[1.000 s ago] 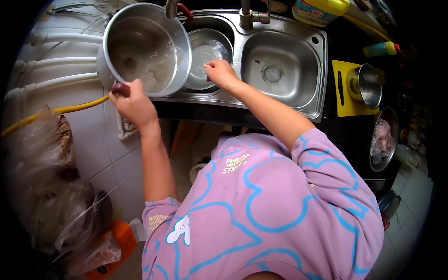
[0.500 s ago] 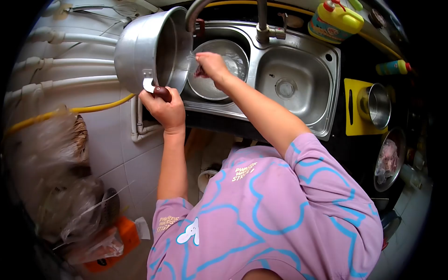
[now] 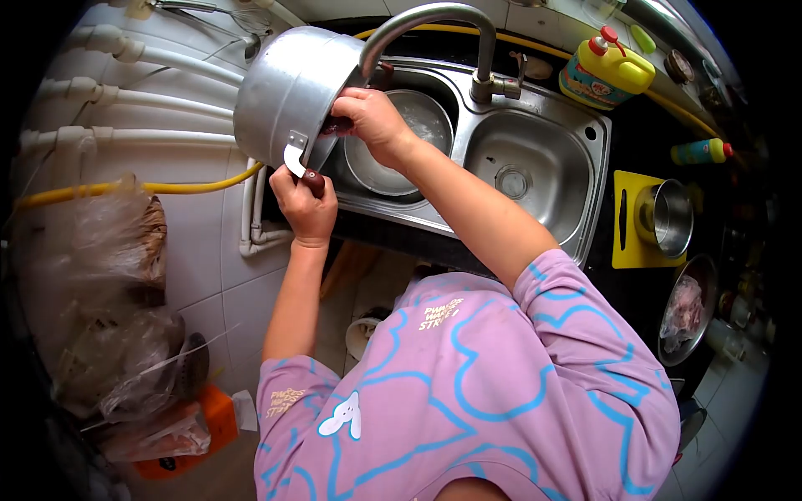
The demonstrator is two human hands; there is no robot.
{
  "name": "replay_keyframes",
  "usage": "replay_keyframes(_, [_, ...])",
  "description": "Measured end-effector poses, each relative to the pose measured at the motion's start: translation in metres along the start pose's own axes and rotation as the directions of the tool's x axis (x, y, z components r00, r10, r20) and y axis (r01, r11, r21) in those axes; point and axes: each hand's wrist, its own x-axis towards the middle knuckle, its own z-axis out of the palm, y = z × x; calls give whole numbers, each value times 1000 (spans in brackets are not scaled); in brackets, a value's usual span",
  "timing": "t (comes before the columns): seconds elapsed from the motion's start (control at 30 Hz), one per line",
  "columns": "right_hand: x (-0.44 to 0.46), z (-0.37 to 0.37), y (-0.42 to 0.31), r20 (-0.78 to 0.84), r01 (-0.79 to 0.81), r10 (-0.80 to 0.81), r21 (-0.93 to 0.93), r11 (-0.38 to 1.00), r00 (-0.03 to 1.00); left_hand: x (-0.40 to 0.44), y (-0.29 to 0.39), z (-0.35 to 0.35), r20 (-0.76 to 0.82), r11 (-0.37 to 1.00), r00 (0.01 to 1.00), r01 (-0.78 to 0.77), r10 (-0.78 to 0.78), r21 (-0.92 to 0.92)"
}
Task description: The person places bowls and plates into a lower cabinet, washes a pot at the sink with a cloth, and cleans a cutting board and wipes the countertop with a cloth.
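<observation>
A large aluminium pot (image 3: 280,96) is tilted on its side above the left sink basin, its mouth turned to the right and down. My left hand (image 3: 307,204) is closed round its brown side handle (image 3: 314,181). At the mouth of the pot, my right hand (image 3: 372,121) has its fingers bent round a dark reddish thing (image 3: 338,125), mostly covered, whose kind I cannot make out. Below, a round metal basin (image 3: 380,171) with water in it sits in the left sink. The faucet (image 3: 483,63) arches over the pot's rim.
The right sink basin (image 3: 535,200) is beside it. A yellow detergent jug (image 3: 603,75) stands behind. To the right are a small metal pot (image 3: 668,219) on a yellow cutting board (image 3: 622,257) and a bowl of raw meat (image 3: 687,313). White pipes (image 3: 180,138) run along the left wall.
The pot has tipped further, so its mouth faces more downward. My right hand has moved from over the basin to the pot's mouth. The whole view has shifted slightly.
</observation>
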Motion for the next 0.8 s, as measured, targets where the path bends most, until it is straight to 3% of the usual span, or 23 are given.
replay_keyframes(0.27, [-7,2,-5,-12,-39,37,-165,986,999,-13,5,4,-3,998,998,61,-61,-23])
replay_keyframes(0.37, [-10,1,-4,40,-31,42,-245,969,998,-13,13,6,-41,987,987,152,-154,-58])
replay_keyframes(0.4, [-11,-5,-2,36,-32,42,-242,970,998,-11,17,5,-52,953,957,278,-286,-122])
replay_keyframes(0.43, [-13,-19,2,-76,-80,58,-334,939,995,-11,19,5,-54,899,909,397,-413,-186])
replay_keyframes(0.47, [-14,-36,6,-187,-137,63,-417,899,980,-15,18,3,-49,899,910,397,-412,-187])
replay_keyframes(0.53, [-20,-88,20,-323,-286,208,-217,933,923,-25,16,-4,-14,875,880,471,-475,-114])
replay_keyframes(0.6, [-40,-116,14,-448,-324,286,-10,946,847,-29,16,-8,-24,873,880,468,-475,-135])
replay_keyframes(0.67, [-55,-149,27,-431,-249,267,99,963,862,-26,20,-15,-46,848,854,504,-517,-164])
replay_keyframes(0.73, [-64,-173,42,-437,-294,283,42,955,854,-24,26,-22,-47,840,844,525,-535,-139])
replay_keyframes(0.8, [-64,-178,51,-424,-274,339,208,939,840,-24,24,-31,-60,816,816,567,-575,-113])
